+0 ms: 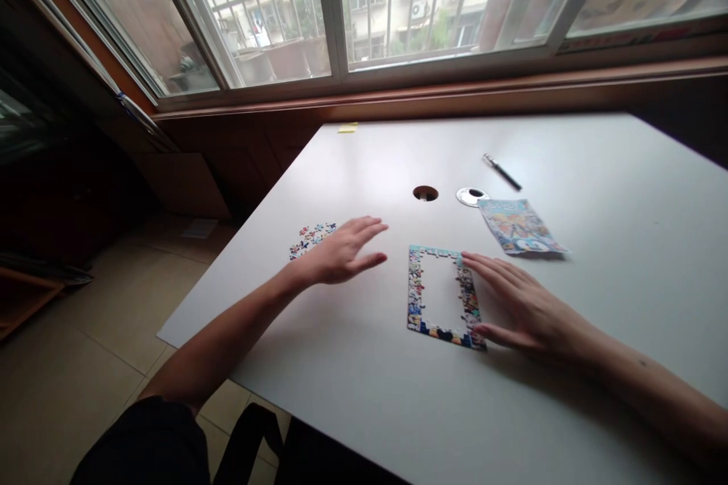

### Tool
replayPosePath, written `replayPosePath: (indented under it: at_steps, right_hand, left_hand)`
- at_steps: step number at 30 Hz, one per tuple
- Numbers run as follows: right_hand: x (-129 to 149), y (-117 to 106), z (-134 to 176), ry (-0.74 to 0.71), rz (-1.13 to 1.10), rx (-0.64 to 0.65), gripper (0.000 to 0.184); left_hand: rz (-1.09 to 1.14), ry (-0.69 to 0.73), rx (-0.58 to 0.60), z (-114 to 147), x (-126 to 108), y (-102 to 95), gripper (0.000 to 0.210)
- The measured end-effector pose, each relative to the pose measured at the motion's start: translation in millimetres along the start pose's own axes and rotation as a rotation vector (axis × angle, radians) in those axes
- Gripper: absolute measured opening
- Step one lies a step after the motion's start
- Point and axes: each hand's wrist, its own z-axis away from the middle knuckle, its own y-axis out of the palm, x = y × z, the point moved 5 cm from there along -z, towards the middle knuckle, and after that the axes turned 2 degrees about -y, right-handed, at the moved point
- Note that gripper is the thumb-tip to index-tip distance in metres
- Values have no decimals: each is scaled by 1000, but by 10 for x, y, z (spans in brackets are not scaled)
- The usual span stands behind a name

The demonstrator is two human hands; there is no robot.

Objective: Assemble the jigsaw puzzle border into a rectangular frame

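Flat on the desk [364, 364], the puzzle border [415, 288], likely light and apt to split, seems best held by opposite edges, the right hand [520, 303] unclenched at one, the left hand [346, 250] spread and empty.

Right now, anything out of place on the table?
Yes: the round hole in the white table is uncovered, and what looks like its silver cover lies to its right, beside the printed sheet. Odd, since such a cover would normally sit in the hole. No obvious damage on the puzzle border.
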Motion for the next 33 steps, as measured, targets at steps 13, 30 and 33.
replayPosePath:
  at_steps: [13, 30, 33]
  right_hand:
    - [-27, 33, 16, 38, -22, 11, 97]
    - [57, -38, -25, 33, -47, 64, 98]
    - [53, -58, -12, 44, -64, 46, 97]
  left_hand:
    - [-244, -333, -20, 487, 857, 141, 105]
    - [-108, -147, -42, -532, 454, 324, 77]
    - [21, -106, -105, -503, 478, 277, 67]
